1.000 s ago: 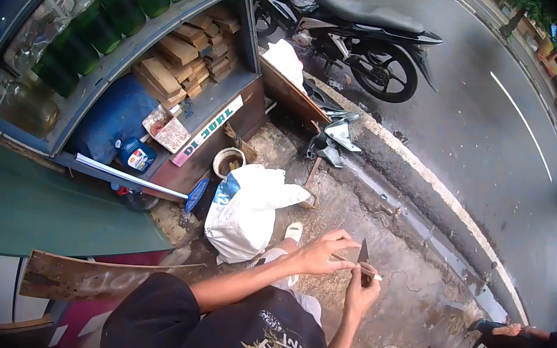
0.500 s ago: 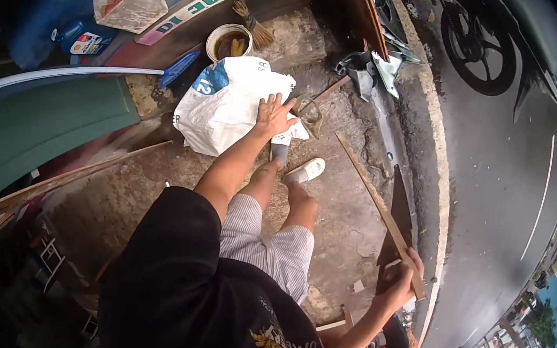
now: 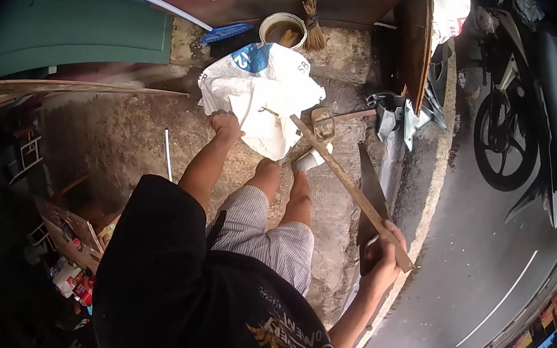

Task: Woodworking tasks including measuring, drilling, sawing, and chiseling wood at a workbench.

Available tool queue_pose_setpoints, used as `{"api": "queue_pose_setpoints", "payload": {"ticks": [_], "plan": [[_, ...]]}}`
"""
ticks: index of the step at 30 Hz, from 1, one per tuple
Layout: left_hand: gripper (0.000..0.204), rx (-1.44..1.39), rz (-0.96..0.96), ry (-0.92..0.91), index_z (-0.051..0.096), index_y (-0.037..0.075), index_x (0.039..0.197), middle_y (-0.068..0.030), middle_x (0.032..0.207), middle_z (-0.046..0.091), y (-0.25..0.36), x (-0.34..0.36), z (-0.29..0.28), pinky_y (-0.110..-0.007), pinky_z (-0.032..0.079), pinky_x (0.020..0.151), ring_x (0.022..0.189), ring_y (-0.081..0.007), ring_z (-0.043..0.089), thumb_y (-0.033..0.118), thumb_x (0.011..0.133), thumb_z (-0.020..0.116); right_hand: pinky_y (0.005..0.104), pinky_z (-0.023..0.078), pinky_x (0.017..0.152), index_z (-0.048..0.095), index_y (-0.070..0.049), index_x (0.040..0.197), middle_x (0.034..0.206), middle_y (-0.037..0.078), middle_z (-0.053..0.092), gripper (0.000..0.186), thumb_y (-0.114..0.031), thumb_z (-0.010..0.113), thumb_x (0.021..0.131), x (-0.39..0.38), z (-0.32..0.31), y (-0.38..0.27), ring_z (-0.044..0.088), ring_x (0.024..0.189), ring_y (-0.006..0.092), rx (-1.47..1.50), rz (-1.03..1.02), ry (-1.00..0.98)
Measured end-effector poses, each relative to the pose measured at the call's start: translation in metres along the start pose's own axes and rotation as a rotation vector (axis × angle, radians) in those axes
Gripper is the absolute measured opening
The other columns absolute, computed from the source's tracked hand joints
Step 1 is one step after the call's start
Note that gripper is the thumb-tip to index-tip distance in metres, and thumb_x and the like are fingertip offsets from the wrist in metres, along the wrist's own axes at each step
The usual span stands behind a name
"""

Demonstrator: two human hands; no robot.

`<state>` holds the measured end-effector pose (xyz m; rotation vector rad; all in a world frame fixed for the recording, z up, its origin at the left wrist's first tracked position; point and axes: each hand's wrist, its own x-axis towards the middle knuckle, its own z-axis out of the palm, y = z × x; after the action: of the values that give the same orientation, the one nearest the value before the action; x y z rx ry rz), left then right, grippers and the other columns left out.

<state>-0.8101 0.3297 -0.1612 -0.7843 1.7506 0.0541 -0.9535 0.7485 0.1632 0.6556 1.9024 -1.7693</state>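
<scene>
A white woven sack [image 3: 247,92] with a blue print lies in front of my feet, its mouth spread toward me. My left hand [image 3: 227,123] is closed on the near left edge of the sack. Out to the right, my right hand [image 3: 386,253] grips a long wooden strip [image 3: 342,174] near its lower end. The strip's far end reaches over the right side of the sack. Beside the strip runs a dark tapering blade [image 3: 371,179], like a hand saw's, its wide end at the same hand.
Beyond the sack stand a bucket [image 3: 263,30] of brown liquid and a straw broom [image 3: 315,29]. A blue long-handled dustpan [image 3: 227,32] is at the left. Grey plastic panels [image 3: 408,121] lie at the right, near a motorbike wheel [image 3: 487,138] on the road.
My left hand has gone from the sack's top to its near left edge, and the sack's mouth now shows. The wooden strip's far end has swung left over the sack.
</scene>
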Motion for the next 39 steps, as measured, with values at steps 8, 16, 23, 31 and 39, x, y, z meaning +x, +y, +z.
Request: {"api": "queue_pose_setpoints", "payload": {"ticks": [8, 16, 23, 31, 39], "plan": [[0.073, -0.898, -0.257, 0.399, 0.041, 0.011, 0.144, -0.0285, 0.122, 0.063, 0.066, 0.04, -0.015, -0.048, 0.058, 0.09, 0.116, -0.0402, 0.064, 0.025, 0.083, 0.078, 0.0175, 0.038, 0.051, 0.07, 0.0, 0.118, 0.081, -0.001, 0.064, 0.026, -0.007, 0.06, 0.095, 0.041, 0.07, 0.022, 0.049, 0.057, 0.0024, -0.185, 0.059, -0.203], [0.041, -2.365, -0.047, 0.513, 0.067, 0.002, 0.119, -0.0103, 0.118, 0.07, -0.02, -0.021, 0.089, -0.039, 0.055, 0.093, 0.106, -0.0269, 0.069, -0.001, 0.085, 0.043, 0.0186, 0.04, 0.054, 0.069, 0.0, 0.123, 0.088, 0.0, 0.068, 0.028, -0.007, 0.063, 0.096, 0.037, 0.123, 0.047, 0.051, 0.061, 0.0037, -0.189, 0.093, -0.365], [0.044, -2.807, -0.15, 0.513, 0.063, 0.001, 0.122, -0.0109, 0.116, 0.068, -0.11, -0.095, 0.097, -0.039, 0.055, 0.095, 0.105, -0.0253, 0.068, -0.001, 0.086, 0.038, 0.0366, 0.057, 0.084, 0.069, 0.0, 0.126, 0.102, 0.02, 0.076, 0.038, -0.006, 0.067, 0.089, 0.008, 0.255, 0.096, 0.074, 0.094, 0.0282, -0.533, -0.363, -0.687], [0.046, -2.536, -0.076, 0.376, 0.069, 0.0, 0.119, -0.0048, 0.108, 0.07, -0.113, -0.104, 0.1, -0.031, 0.053, 0.086, 0.097, -0.0174, 0.066, -0.003, 0.084, 0.039, 0.0461, 0.058, 0.079, 0.072, -0.005, 0.117, 0.088, 0.025, 0.073, 0.033, -0.018, 0.069, 0.086, 0.022, 0.437, 0.161, 0.073, 0.085, 0.0412, -1.024, -0.715, -0.726], [0.023, -2.49, -0.058, 0.44, 0.068, 0.004, 0.109, -0.0079, 0.096, 0.072, -0.13, -0.103, 0.088, -0.033, 0.051, 0.076, 0.083, -0.0164, 0.062, 0.001, 0.093, 0.051, 0.0435, 0.055, 0.075, 0.072, 0.006, 0.118, 0.095, 0.026, 0.076, 0.043, -0.031, 0.067, 0.097, 0.018, 0.45, 0.11, 0.072, 0.079, 0.0345, -1.008, -0.433, -0.545]]}}
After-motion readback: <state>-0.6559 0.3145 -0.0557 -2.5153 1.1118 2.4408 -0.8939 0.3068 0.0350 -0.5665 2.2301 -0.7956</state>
